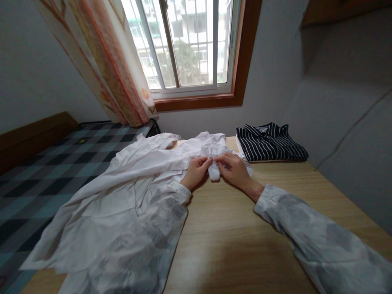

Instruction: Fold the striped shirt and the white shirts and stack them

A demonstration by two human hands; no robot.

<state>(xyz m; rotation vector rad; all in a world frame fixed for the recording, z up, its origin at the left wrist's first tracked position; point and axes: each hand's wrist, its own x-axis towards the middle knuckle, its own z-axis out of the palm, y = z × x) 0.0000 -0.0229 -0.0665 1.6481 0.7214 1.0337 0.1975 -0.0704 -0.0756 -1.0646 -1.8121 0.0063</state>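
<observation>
A white shirt (147, 163) lies spread and rumpled over the left part of the wooden table (232, 237), its lower end reaching the near left edge. My left hand (197, 170) pinches a bunched part of the shirt near its far right end. Close beside it, my right hand (234, 169) pinches the same gathered white cloth, with the fingertips of both hands almost meeting. A small flap of the cloth hangs down between them. What exactly lies under the fingertips is too small to make out.
Folded black-and-white striped clothing (271, 143) lies at the table's far right corner, by the wall. Left of the table is a bed with a checked cover (101, 143). A patterned curtain (107, 61) hangs beside the barred window (196, 45).
</observation>
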